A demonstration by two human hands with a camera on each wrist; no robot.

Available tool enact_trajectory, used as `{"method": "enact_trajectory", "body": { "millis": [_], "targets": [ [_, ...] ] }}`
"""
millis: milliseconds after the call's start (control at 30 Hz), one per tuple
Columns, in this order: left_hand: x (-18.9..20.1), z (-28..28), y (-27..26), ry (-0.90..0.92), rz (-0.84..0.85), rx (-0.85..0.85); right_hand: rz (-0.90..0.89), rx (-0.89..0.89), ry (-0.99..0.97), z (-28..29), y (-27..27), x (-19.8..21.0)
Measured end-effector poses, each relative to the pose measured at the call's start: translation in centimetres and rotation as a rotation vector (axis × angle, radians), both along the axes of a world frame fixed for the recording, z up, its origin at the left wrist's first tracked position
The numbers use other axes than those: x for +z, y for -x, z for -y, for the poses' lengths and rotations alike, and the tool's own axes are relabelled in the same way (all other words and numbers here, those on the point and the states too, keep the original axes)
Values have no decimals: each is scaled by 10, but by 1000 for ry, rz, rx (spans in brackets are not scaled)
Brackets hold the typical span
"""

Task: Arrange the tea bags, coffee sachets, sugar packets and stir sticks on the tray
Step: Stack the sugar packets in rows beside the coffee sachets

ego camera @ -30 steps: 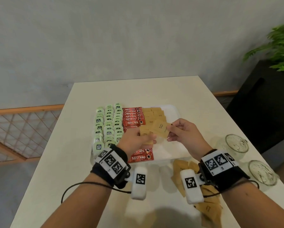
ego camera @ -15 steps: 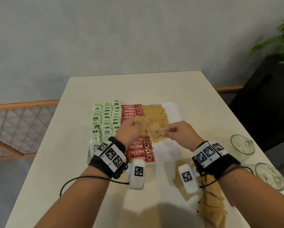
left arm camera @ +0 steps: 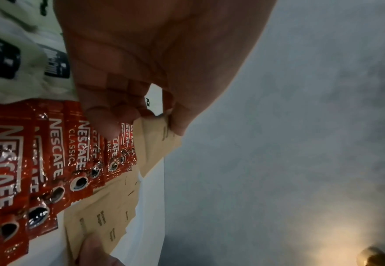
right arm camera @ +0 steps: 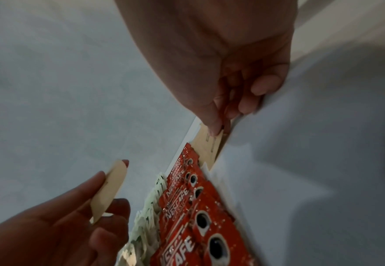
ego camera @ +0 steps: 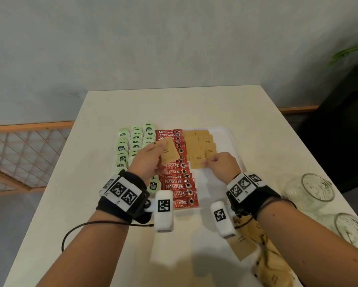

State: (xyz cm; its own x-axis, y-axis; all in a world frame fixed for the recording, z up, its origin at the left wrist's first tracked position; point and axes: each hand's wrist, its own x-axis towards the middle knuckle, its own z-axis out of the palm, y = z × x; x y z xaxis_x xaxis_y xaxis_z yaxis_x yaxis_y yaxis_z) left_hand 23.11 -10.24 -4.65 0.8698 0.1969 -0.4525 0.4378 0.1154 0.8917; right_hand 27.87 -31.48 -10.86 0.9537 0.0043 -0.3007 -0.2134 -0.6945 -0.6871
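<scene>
The left hand [ego camera: 148,160] holds a small stack of brown sugar packets [ego camera: 168,152] above the red coffee sachets [ego camera: 177,184]. The right hand [ego camera: 222,167] pinches one sugar packet [ego camera: 197,163] and sets it down on the white tray [ego camera: 225,139], next to the sugar packets already there. Green tea bags [ego camera: 135,139] fill the tray's left side. More sugar packets wait on the bench [ego camera: 80,193]. If the right hand bumps the row, the neat packets could slide crooked. The left hand's stack could slip and fall onto the coffee.
</scene>
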Motion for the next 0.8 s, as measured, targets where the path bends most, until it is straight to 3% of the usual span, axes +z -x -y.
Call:
{"method": "enact_trajectory", "body": {
  "millis": [200,367,467,567,633,800],
  "targets": [
    [1,4,1,42,-42,-39,52,20,38,-1,3,4],
    [2,5,4,58,56,-99,-6,-79,-364,6,19,21],
    [0,18,2,-10,98,-63,-135,14,-585,8,30,40],
    [-2,40,1,-40,160,-23,-233,166,-615,6,37,51],
    [-4,54,-1,-39,209,1,-200,200,-629,4,41,54],
    [-10,73,-8,-156,253,7,-42,28,-743,13,34,55]
  ]
}}
